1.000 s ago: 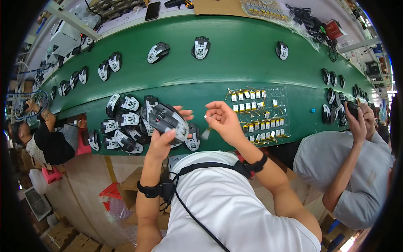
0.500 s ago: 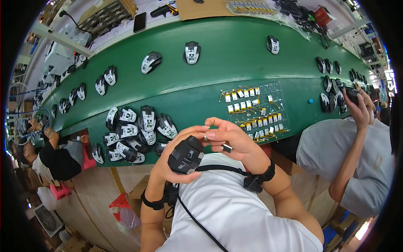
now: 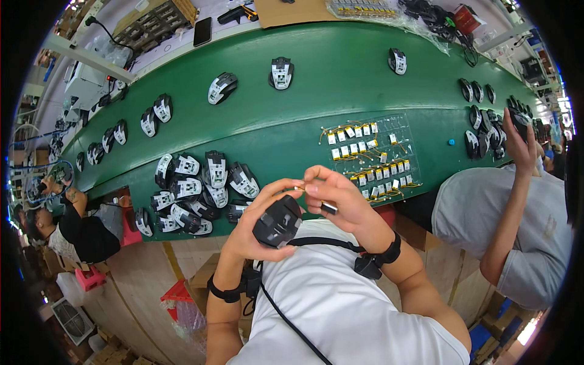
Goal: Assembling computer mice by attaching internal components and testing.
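Note:
My left hand (image 3: 258, 222) is wrapped round a black computer mouse body (image 3: 278, 221), held tilted above my lap at the bench edge. Its fingertips reach up to meet those of my right hand (image 3: 337, 198). A thin wire end with a small pale connector (image 3: 300, 188) shows between the two sets of fingertips. Lower down, the right hand's curled fingers hold a small silver and dark block (image 3: 329, 208), which looks like a battery. Whether the connector touches the mouse is hidden by the fingers.
Left of my hands lies a pile of open mouse bodies (image 3: 188, 188). A clear tray (image 3: 404, 131) of wired batteries is ahead to the right. More mice stand along the green bench (image 3: 340, 73). A co-worker's hand (image 3: 520, 143) holds a mouse at far right.
The mouse in my left hand has tipped, showing more of its dark flat face. My right fingers have risen slightly at the wire. The co-worker's hand at right has lifted.

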`<act>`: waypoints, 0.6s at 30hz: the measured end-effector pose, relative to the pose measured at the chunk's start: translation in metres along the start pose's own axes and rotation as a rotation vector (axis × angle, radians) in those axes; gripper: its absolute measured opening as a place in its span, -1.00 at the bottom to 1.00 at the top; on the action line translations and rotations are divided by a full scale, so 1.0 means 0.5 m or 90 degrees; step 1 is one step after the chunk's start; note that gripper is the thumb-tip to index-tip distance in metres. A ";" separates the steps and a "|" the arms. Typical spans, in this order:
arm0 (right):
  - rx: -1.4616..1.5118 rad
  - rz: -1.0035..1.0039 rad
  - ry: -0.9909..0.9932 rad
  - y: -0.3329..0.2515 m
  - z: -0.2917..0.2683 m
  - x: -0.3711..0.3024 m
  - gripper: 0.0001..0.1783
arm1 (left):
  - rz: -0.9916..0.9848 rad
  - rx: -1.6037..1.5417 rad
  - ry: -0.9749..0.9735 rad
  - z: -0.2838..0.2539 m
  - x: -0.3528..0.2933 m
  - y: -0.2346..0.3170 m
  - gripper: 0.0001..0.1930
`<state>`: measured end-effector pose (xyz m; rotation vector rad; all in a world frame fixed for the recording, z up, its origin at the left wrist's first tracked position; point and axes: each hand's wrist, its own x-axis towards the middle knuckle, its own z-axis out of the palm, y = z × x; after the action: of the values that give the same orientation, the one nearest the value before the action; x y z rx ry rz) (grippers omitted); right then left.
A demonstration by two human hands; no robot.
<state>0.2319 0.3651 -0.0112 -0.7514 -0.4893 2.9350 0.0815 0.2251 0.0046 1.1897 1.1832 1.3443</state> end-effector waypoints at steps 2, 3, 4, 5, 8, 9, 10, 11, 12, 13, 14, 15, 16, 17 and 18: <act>-0.310 -0.280 0.041 0.008 0.004 0.000 -0.74 | -0.026 -0.121 0.030 0.000 -0.005 -0.017 -0.18; -0.454 -0.375 0.071 0.009 -0.003 0.003 -0.72 | -0.051 -0.193 0.054 -0.002 -0.009 -0.027 -0.18; -0.454 -0.376 0.073 0.009 -0.003 0.001 -0.72 | -0.076 -0.265 0.077 -0.005 -0.013 -0.035 -0.19; -0.644 -0.447 0.121 0.004 0.007 -0.005 -0.75 | -0.079 -0.285 0.070 -0.007 -0.011 -0.037 -0.22; -0.862 -0.558 0.149 0.005 0.007 0.006 -0.80 | -0.111 -0.306 0.083 0.002 -0.009 -0.036 -0.22; -0.818 -0.503 0.140 0.006 0.003 0.007 -0.81 | -0.114 -0.282 0.099 0.004 -0.009 -0.039 -0.23; -0.773 -0.449 0.130 0.007 -0.001 0.008 -0.82 | -0.113 -0.283 0.098 0.005 -0.007 -0.039 -0.23; -0.773 -0.449 0.132 0.011 -0.005 0.011 -0.82 | -0.094 -0.265 0.102 0.003 -0.004 -0.036 -0.23; -0.556 -0.386 0.116 0.015 -0.010 0.013 -0.85 | -0.075 -0.247 0.107 0.001 -0.002 -0.034 -0.22; -0.341 -0.319 0.099 0.017 -0.011 0.014 -0.86 | -0.075 -0.247 0.106 -0.003 -0.002 -0.033 -0.22; -0.342 -0.317 0.098 0.011 -0.010 0.011 -0.86 | -0.070 -0.256 0.067 -0.007 -0.005 -0.033 -0.22; -0.270 -0.241 0.082 -0.002 -0.007 0.004 -0.86 | -0.065 -0.266 0.029 -0.009 -0.007 -0.033 -0.22; -0.198 -0.164 0.065 -0.010 -0.006 0.001 -0.86 | -0.065 -0.266 0.031 -0.010 -0.010 -0.034 -0.22; -0.147 -0.138 0.035 -0.010 -0.008 0.001 -0.83 | -0.047 -0.229 0.017 -0.010 -0.009 -0.034 -0.22; -0.147 -0.138 0.036 -0.011 -0.009 -0.001 -0.83 | -0.029 -0.191 0.004 -0.009 -0.009 -0.034 -0.22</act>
<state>0.2343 0.3717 -0.0132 -0.7493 -0.8576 2.6790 0.0780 0.2216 -0.0128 0.9386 0.9656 1.4332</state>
